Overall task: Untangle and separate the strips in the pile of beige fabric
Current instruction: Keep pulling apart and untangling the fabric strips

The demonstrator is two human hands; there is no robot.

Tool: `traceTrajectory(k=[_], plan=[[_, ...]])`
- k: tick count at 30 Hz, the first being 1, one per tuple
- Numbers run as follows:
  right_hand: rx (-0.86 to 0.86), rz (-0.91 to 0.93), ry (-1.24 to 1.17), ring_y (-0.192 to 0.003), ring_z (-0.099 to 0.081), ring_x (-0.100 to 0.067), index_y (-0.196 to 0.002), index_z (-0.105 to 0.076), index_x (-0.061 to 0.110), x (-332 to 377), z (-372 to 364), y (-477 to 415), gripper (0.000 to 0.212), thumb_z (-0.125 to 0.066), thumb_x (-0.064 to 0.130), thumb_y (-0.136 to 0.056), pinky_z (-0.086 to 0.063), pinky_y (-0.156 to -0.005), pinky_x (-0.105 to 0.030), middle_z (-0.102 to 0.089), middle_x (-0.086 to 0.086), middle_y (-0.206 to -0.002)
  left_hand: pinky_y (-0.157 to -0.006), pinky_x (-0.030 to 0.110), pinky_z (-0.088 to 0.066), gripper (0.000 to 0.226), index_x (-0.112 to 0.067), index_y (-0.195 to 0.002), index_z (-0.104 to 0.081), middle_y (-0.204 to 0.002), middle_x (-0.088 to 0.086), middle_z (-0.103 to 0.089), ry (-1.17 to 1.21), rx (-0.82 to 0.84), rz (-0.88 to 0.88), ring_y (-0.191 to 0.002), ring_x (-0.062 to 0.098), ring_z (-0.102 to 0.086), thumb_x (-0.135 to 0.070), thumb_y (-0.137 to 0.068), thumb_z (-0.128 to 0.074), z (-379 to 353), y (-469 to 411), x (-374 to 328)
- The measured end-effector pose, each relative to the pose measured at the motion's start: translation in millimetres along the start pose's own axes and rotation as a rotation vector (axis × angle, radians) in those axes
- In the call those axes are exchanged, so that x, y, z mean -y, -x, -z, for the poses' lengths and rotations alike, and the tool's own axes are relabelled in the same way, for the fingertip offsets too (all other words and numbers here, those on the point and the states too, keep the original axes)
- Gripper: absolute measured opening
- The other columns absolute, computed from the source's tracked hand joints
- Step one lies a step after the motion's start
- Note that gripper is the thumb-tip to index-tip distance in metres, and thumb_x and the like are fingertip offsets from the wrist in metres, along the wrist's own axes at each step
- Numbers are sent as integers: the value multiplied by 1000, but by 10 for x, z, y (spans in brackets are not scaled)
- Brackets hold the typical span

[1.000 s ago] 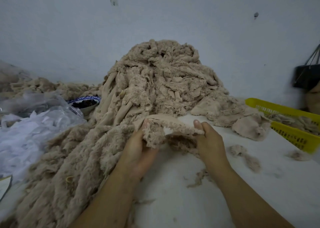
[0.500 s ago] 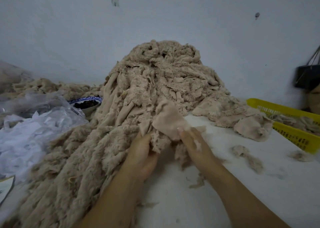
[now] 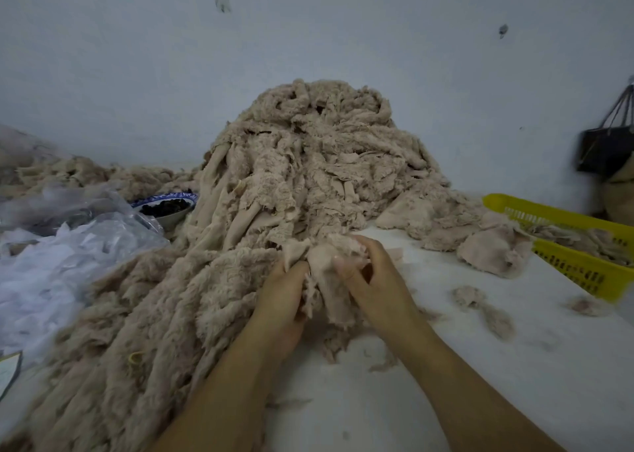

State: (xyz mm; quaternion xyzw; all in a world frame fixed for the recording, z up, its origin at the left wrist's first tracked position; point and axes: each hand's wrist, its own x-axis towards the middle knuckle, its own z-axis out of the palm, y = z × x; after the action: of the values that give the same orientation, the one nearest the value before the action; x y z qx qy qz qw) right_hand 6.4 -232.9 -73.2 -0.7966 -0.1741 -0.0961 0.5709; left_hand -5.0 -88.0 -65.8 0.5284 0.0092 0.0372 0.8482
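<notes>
A tall pile of tangled beige fabric strips rises against the wall and spreads down to the left front of the white table. At its near edge both hands hold one bunched beige strip. My left hand grips the strip's left side, fingers curled under it. Pressed close beside it, my right hand pinches the strip's right side, thumb on top. The strip's lower end hangs frayed between the two hands.
A yellow plastic basket with beige pieces stands at the right. Loose fabric scraps lie on the table. Clear plastic bags with white material and a blue-rimmed bowl sit at the left. A dark bag hangs on the wall.
The hands held the strip stretched wide apart a second ago. They have since come together, bunching the strip between them at the pile's near edge.
</notes>
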Motion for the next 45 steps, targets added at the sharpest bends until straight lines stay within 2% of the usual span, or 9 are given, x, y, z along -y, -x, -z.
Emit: traceTrajectory(k=[2, 5, 8, 12, 18, 23, 28, 39, 45], plan=[[-55, 9, 46, -71, -56, 12, -94, -55, 45, -21, -10, -49, 10, -49, 54, -97, -44, -63, -10, -61, 29, -78, -63, 28, -56, 28, -11, -92, -74, -84, 14, -73, -77, 29, 10, -76, 23, -70, -4, -98, -47, -30, 26, 20], [-220, -102, -153, -64, -55, 4, -70, -61, 34, -34, 49, -102, 36, -46, 47, -100, -46, -62, -26, -61, 19, -66, -44, 19, -46, 51, -18, -59, -71, -58, 4, -64, -57, 66, 51, -50, 12, -62, 1, -97, -41, -56, 56, 16], [-206, -315, -419, -86, -70, -17, -75, -74, 33, -19, 60, -119, 33, -53, 42, -98, -57, -78, -39, -74, 1, -88, -61, 29, -58, 29, 0, -95, -72, -88, 17, -69, 23, 50, 91, -77, 25, -69, -2, -96, -42, -52, 3, 4], [-176, -302, -517, -47, -53, -9, -61, -70, 21, 30, 62, -111, 46, -50, 35, -99, -45, -46, -20, -61, 0, -58, -68, 29, -61, 25, -6, -95, -78, -102, 13, -75, 189, 64, 94, -89, 21, -74, -17, -88, -56, 5, -28, -42], [195, -126, -117, -70, -69, -1, -97, -61, 43, -20, -181, 11, 18, -58, 58, -87, -54, -58, -17, -72, 18, -85, -62, 28, -56, 30, -8, -87, -77, -77, 9, -72, 92, 214, 95, -72, 18, -70, -31, -79, -59, 13, -14, -6], [115, -288, -539, -78, -70, -18, -117, -66, 22, -22, -88, -65, 20, -54, 26, -102, -52, -56, -25, -76, -1, -94, -85, 28, -54, 55, -17, -123, -69, -125, 9, -67, 31, 411, 53, -111, 19, -66, -58, -91, -54, -60, 25, 12], [-53, -283, -582, -97, -72, -19, -115, -64, 26, -56, 44, -152, 19, -53, 19, -101, -59, -83, -39, -76, -2, -102, -61, 18, -50, 31, -28, -100, -66, -85, -12, -75, -598, 370, 22, -70, 4, -67, -56, -84, -68, -98, 110, 153], [-26, -418, -476, -46, -50, -9, -103, -64, 17, -147, 141, -169, 23, -50, 35, -102, -36, -41, -22, -60, 1, -61, -39, 15, -31, 54, -28, -55, -69, -46, -10, -48, -613, -100, -90, -38, 5, -40, -45, -100, -45, 12, 9, 79], [-458, -204, -899, -87, -73, -10, -120, -60, 23, -194, 547, -282, 35, -48, 49, -100, -55, -75, -27, -74, 8, -100, -84, 32, -56, 54, -30, -68, -76, -77, -9, -73, -730, 36, -23, -74, 4, -67, -58, -97, -41, 17, -4, 225]])
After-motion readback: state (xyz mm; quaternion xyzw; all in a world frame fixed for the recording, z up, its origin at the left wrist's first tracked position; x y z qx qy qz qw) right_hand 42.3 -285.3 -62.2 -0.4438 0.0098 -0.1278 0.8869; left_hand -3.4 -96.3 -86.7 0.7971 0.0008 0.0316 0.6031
